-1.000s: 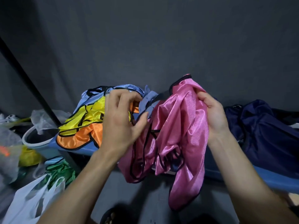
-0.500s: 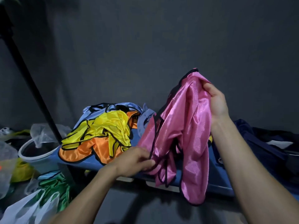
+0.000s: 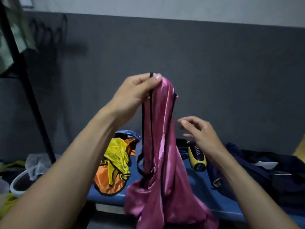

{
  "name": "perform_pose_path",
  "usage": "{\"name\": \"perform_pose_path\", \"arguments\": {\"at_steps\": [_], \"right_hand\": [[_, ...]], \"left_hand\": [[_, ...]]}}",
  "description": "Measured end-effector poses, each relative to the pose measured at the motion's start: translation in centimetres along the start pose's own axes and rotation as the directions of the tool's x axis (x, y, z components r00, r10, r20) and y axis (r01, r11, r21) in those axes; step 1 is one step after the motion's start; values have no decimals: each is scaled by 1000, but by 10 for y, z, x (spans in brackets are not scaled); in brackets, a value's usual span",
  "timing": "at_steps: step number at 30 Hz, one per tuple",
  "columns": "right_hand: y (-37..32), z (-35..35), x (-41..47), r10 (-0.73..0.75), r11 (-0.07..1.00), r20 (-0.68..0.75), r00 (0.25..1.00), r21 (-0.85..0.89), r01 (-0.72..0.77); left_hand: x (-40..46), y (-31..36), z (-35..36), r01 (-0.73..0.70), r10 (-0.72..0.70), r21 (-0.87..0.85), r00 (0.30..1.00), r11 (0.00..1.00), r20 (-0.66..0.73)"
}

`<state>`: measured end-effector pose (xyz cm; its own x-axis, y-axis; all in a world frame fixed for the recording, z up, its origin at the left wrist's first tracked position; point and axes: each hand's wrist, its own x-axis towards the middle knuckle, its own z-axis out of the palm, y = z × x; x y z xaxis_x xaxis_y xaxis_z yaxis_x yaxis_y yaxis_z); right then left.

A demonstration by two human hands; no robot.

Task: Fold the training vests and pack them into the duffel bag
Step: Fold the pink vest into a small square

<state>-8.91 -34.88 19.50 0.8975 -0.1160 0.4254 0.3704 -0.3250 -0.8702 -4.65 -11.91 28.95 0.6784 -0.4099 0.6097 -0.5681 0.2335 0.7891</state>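
Observation:
A shiny pink vest (image 3: 162, 162) with black trim hangs in the air in front of me. My left hand (image 3: 138, 90) pinches its top end and holds it high. To the right of the vest my right hand (image 3: 197, 129) hovers with loose fingers and holds nothing. A pile of yellow (image 3: 118, 156), orange (image 3: 107, 182) and light blue vests lies on the blue table (image 3: 196, 182) at the left. The dark navy duffel bag (image 3: 257, 172) lies crumpled on the table at the right.
A yellow and black device (image 3: 197, 156) lies on the table behind the pink vest. At the left stand a slanted black pole (image 3: 31, 96), a white bucket (image 3: 18, 182) and plastic bags. A dark grey wall closes the back.
My left hand has gone from the vest's lower edge up to its top and lifted it. My right hand has let go of the vest and dropped to its right side.

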Motion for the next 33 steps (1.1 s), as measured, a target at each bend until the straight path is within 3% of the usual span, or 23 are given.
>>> {"name": "perform_pose_path", "arguments": {"at_steps": [5, 9, 13, 18, 21, 23, 26, 29, 33], "right_hand": [[-74, -1, -19, -261, 958, 2, 965, 120, 259], [-109, 14, -36, -347, 938, 156, 925, 69, 340], [-101, 34, -53, -180, 984, 344, 921, 63, 169], [-40, 34, -75, 160, 985, 650, 743, -50, -168], [-9, 10, -79, 239, 971, 707, 666, -168, -170], [4, -11, -76, 309, 944, 685, 659, -303, -127], [10, -40, -67, 410, 820, 629, 660, -572, 35], [-1, -66, -53, 435, 566, 557, 708, -780, 266], [-36, -106, -23, 254, 330, 438, 862, -877, 349]], "left_hand": [[22, 44, 11, -116, 121, 149, 992, 982, -29], [28, 69, 21, -163, 182, 180, 979, 970, -95], [27, 78, 22, -138, 172, 275, 980, 951, -102], [27, 84, -5, -119, 156, 154, 952, 981, -263], [26, 81, -25, -39, 45, 25, 951, 999, -305], [23, 76, -36, 3, 1, 11, 944, 1000, -329], [17, 64, -50, 52, -39, 27, 937, 998, -348], [13, 50, -62, 89, -48, 92, 924, 992, -380], [4, 38, -77, 169, -119, 69, 880, 983, -460]]}}
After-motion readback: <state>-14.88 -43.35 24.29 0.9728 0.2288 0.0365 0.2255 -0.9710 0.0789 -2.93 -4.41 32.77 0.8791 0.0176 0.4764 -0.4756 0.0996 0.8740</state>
